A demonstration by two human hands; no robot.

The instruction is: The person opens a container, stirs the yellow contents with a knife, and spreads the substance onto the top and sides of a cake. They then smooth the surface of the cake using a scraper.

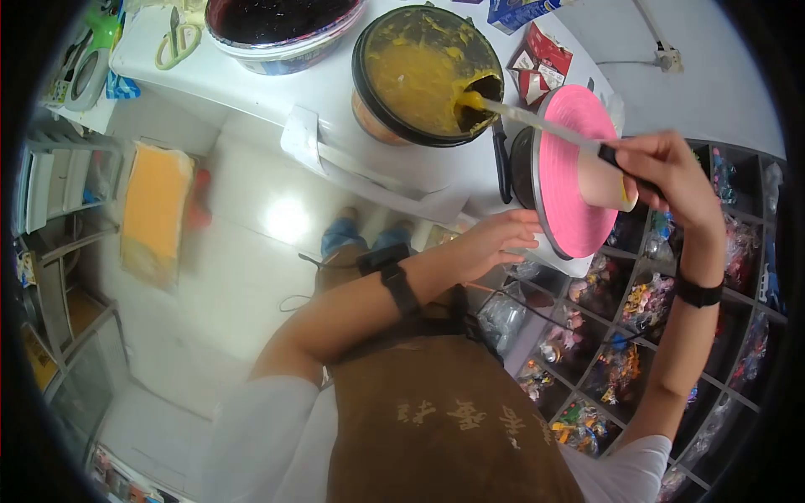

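Observation:
My right hand (671, 178) grips the black handle of an icing spatula (545, 126). A lump of yellow filling sits on the blade's far tip, over the rim of a black-edged tub (359, 90) of yellow, pulpy filling. Below the spatula is a turntable with a pink ridged disc (563, 201). On the disc stands a short cream-coloured cylinder (600, 178), with a yellow patch at its top near my right fingers. My left hand (496, 243) has its fingers stretched out, fingertips right at the disc's edge, holding nothing.
A tub (289, 55) of dark purple filling and scissors (179, 44) are on the white table (243, 88). A black-handled knife (501, 163) lies between tub and turntable; red packets (543, 63) lie behind. Right, a grey compartment rack (616, 310) holds small bagged figures.

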